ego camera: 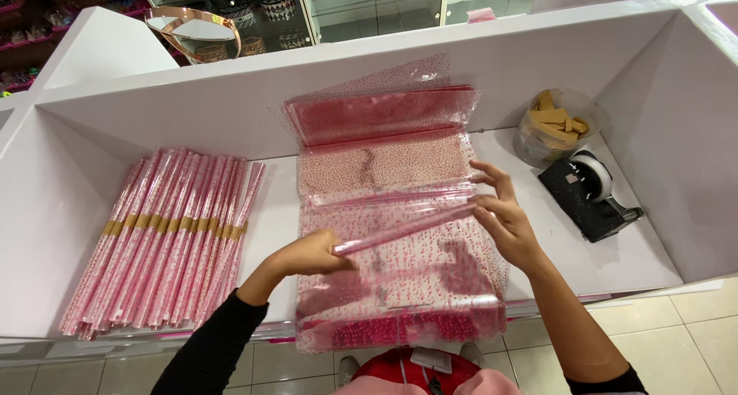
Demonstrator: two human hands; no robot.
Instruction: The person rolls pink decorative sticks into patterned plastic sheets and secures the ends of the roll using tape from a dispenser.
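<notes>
A stack of clear plastic sheets [388,168] with small red dots lies across the white counter [630,256], its far end leaning up the back wall and its near end hanging over the front edge. Above the stack I hold one sheet rolled into a thin tube [407,227]. My left hand [311,254] pinches the tube's left end. My right hand [501,214] grips its right end with fingers spread.
Several finished pink rolls [165,237] with tan bands lie side by side at the left. At the right stand a black tape dispenser [588,195] and a clear tub of tan paper pieces [555,126]. White walls enclose the counter. A round mirror [192,32] sits behind.
</notes>
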